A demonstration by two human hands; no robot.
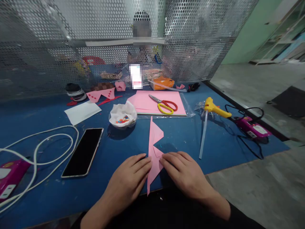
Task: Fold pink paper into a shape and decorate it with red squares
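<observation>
A strip of folded pink paper (156, 163) lies lengthwise on the blue table close to my body, with a straight folded edge on its left and two pointed flaps on its right. My left hand (130, 176) has its fingertips closed together on the straight edge, its thumb mostly hidden below. On the opposite side, my right hand (183, 173) pinches a small folded-over flap of the same paper. Beyond it are scissors (164, 105) with red and yellow handles, lying on a stack of pink sheets (143, 103) in a clear sleeve.
A paper-lined bowl (122, 116) holds small colored pieces. Left are a phone (83, 152), white cable (35, 159) and purple power strip (11, 179). Right are a yellow glue gun (215, 108) and another power strip (254, 128). Behind a perforated metal screen (190, 41) sits another person.
</observation>
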